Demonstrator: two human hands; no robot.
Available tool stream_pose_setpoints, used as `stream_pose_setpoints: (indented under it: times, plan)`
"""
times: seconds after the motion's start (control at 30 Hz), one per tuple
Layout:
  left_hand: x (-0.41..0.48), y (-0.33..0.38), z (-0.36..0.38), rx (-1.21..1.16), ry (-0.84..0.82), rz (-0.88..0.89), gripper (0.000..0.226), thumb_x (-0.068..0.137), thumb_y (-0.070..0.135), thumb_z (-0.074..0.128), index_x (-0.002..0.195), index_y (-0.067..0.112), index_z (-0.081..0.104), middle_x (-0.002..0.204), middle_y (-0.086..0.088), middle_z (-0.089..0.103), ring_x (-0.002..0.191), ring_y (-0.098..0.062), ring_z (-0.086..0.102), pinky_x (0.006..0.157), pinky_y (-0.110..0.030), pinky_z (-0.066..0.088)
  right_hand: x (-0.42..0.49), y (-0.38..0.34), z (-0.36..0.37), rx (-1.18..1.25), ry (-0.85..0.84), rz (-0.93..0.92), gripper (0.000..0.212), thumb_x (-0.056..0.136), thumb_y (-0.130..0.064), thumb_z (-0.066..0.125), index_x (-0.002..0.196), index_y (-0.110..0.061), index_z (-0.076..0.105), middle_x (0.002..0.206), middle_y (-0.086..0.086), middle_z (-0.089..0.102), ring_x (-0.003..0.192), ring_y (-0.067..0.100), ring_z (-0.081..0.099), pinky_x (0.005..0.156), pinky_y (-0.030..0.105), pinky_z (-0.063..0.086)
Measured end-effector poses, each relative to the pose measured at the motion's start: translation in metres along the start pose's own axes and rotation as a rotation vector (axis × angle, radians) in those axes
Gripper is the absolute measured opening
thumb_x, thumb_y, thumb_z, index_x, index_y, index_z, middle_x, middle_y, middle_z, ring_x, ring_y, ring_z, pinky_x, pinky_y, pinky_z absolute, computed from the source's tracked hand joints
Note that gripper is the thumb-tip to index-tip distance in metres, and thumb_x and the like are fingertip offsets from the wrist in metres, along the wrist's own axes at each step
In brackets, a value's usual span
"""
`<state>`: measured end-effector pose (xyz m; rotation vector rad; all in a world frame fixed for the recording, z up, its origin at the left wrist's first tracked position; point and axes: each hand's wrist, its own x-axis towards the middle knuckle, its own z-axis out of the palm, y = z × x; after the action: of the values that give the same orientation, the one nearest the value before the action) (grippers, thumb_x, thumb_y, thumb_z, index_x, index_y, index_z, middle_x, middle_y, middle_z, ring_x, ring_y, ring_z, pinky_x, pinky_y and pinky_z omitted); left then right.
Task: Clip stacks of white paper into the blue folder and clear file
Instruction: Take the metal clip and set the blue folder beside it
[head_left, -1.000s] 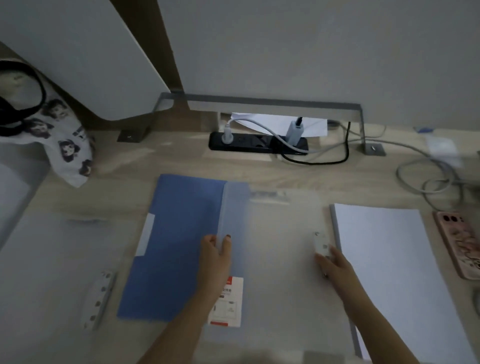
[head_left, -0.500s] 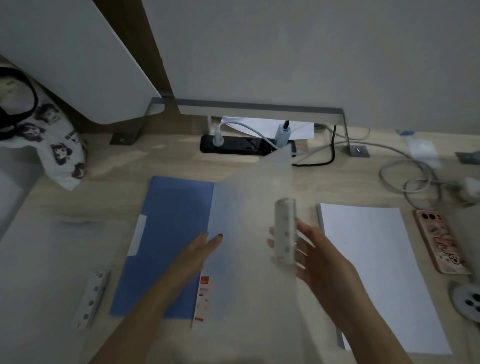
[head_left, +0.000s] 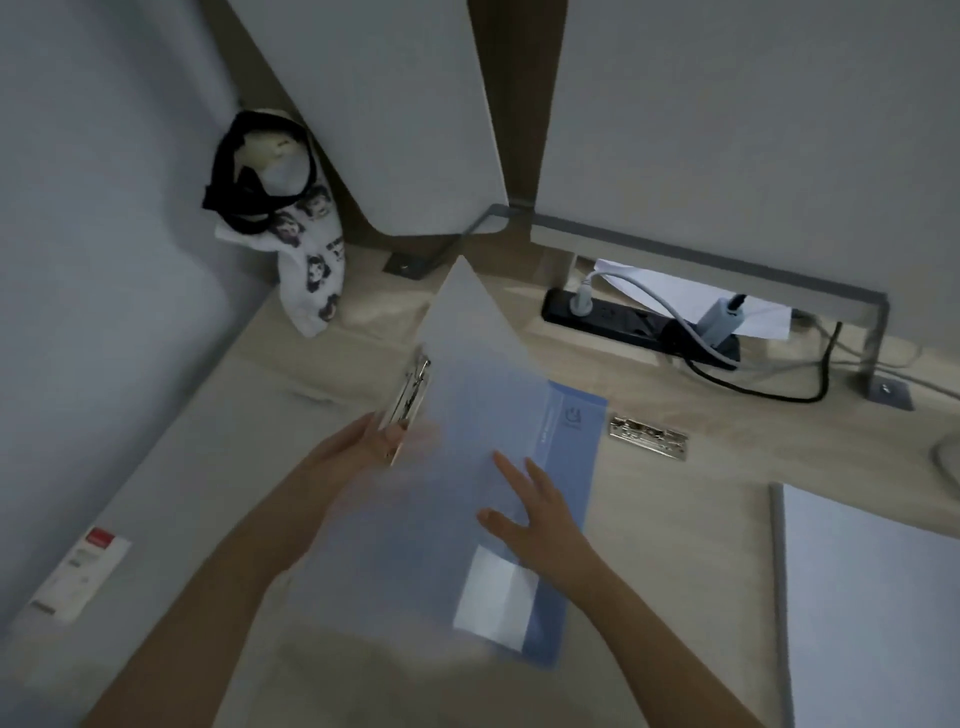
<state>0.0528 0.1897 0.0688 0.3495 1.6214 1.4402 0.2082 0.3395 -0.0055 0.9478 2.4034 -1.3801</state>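
Note:
The translucent clear file (head_left: 467, 374) is tilted up, its cover lying over the blue folder (head_left: 569, 467). My left hand (head_left: 363, 447) grips the clear file's left edge, where its metal clip (head_left: 413, 395) sits. My right hand (head_left: 530, 519) rests flat on the clear cover with straight, spread fingers. The blue folder lies flat on the desk, showing a white label (head_left: 493, 592) through the cover. A stack of white paper (head_left: 872, 597) lies at the right. A loose metal clip (head_left: 649, 436) lies on the desk beyond the folder's right edge.
A black power strip (head_left: 639, 327) with plugs and cables lies at the back. A printed white cloth bag (head_left: 306, 260) leans in the back left corner. A red-and-white label card (head_left: 78, 577) lies at the left. Grey panels rise behind the desk.
The clear cover has swung leftwards over the blue folder. My left hand has taken its clip edge, and my right hand now lies flat on the cover. The view has turned left.

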Motion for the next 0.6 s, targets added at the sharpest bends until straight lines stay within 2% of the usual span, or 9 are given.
stream_pose_setpoints:
  times: [0.07, 0.1, 0.2, 0.23, 0.3, 0.4, 0.47, 0.53, 0.6]
  plan:
    - [-0.009, -0.004, -0.013, 0.057, 0.032, 0.071, 0.032, 0.082, 0.036, 0.061, 0.106, 0.015, 0.066, 0.107, 0.000, 0.073, 0.101, -0.013, 0.068, 0.081, -0.032, 0.058, 0.011, 0.021, 0.002, -0.309, 0.018, 0.092, 0.080, 0.078, -0.063, 0.044, 0.145, -0.041, 0.006, 0.158, 0.007, -0.003, 0.146, 0.024, -0.002, 0.115, 0.045, 0.009]
    - [-0.007, -0.012, -0.025, 0.078, 0.110, 0.078, 0.025, 0.087, 0.031, 0.059, 0.103, 0.012, 0.066, 0.104, -0.001, 0.074, 0.099, -0.015, 0.070, 0.076, -0.032, 0.059, 0.012, 0.030, 0.002, -0.403, -0.003, 0.124, 0.081, 0.080, -0.064, 0.043, 0.145, -0.039, 0.002, 0.158, 0.007, -0.008, 0.146, 0.026, -0.006, 0.114, 0.051, 0.010]
    - [0.009, -0.032, -0.051, 0.124, 0.304, -0.034, 0.015, 0.092, 0.022, 0.054, 0.093, 0.012, 0.065, 0.090, -0.007, 0.076, 0.087, -0.015, 0.072, 0.066, -0.029, 0.060, 0.006, 0.048, 0.007, -0.607, -0.036, 0.106, 0.093, 0.074, -0.074, 0.027, 0.147, -0.028, -0.005, 0.157, 0.009, -0.015, 0.145, 0.031, -0.010, 0.108, 0.059, 0.018]
    - [0.014, -0.043, -0.058, 0.145, 0.329, -0.067, 0.014, 0.092, 0.021, 0.053, 0.092, 0.013, 0.064, 0.087, -0.008, 0.075, 0.080, -0.012, 0.073, 0.063, -0.026, 0.060, 0.005, 0.051, 0.010, -0.621, -0.005, 0.083, 0.097, 0.070, -0.076, 0.023, 0.147, -0.024, -0.003, 0.157, 0.010, -0.013, 0.145, 0.033, -0.008, 0.106, 0.062, 0.021]
    - [0.017, -0.060, -0.067, 0.115, 0.314, -0.151, 0.015, 0.094, 0.018, 0.049, 0.095, 0.013, 0.063, 0.087, -0.009, 0.072, 0.066, -0.006, 0.072, 0.059, -0.021, 0.058, 0.005, 0.052, 0.012, -0.629, 0.001, 0.083, 0.094, 0.077, -0.073, 0.032, 0.147, -0.023, -0.005, 0.157, 0.010, -0.015, 0.145, 0.033, -0.008, 0.105, 0.063, 0.022]
    - [0.023, -0.080, -0.082, 0.046, 0.295, -0.237, 0.021, 0.095, 0.016, 0.044, 0.103, 0.010, 0.063, 0.088, -0.002, 0.074, 0.067, -0.006, 0.071, 0.066, -0.026, 0.054, 0.006, 0.050, 0.011, -0.654, -0.053, 0.124, 0.094, 0.081, -0.070, 0.036, 0.145, -0.024, -0.016, 0.155, 0.007, -0.022, 0.144, 0.031, -0.016, 0.107, 0.061, 0.018]
    - [0.026, -0.088, -0.086, 0.033, 0.288, -0.257, 0.022, 0.096, 0.014, 0.042, 0.100, 0.012, 0.064, 0.077, 0.003, 0.076, 0.066, -0.004, 0.071, 0.071, -0.028, 0.050, 0.006, 0.051, 0.011, -0.656, -0.067, 0.140, 0.101, 0.070, -0.079, 0.020, 0.140, -0.021, -0.023, 0.155, 0.007, -0.023, 0.143, 0.032, -0.016, 0.108, 0.061, 0.017]
    - [0.027, -0.090, -0.085, 0.016, 0.284, -0.261, 0.022, 0.096, 0.013, 0.042, 0.095, 0.014, 0.064, 0.070, 0.007, 0.075, 0.064, -0.002, 0.070, 0.070, -0.026, 0.049, 0.007, 0.053, 0.013, -0.665, -0.066, 0.135, 0.105, 0.053, -0.080, 0.004, 0.132, -0.018, -0.030, 0.154, 0.007, -0.025, 0.143, 0.032, -0.017, 0.107, 0.062, 0.017]
    - [0.030, -0.093, -0.084, 0.004, 0.282, -0.267, 0.022, 0.095, 0.012, 0.043, 0.092, 0.013, 0.065, 0.070, 0.007, 0.075, 0.065, -0.001, 0.070, 0.064, -0.021, 0.054, 0.009, 0.056, 0.013, -0.657, -0.048, 0.118, 0.105, 0.050, -0.078, 0.000, 0.130, -0.018, -0.031, 0.149, 0.004, -0.032, 0.143, 0.033, -0.018, 0.108, 0.063, 0.015]
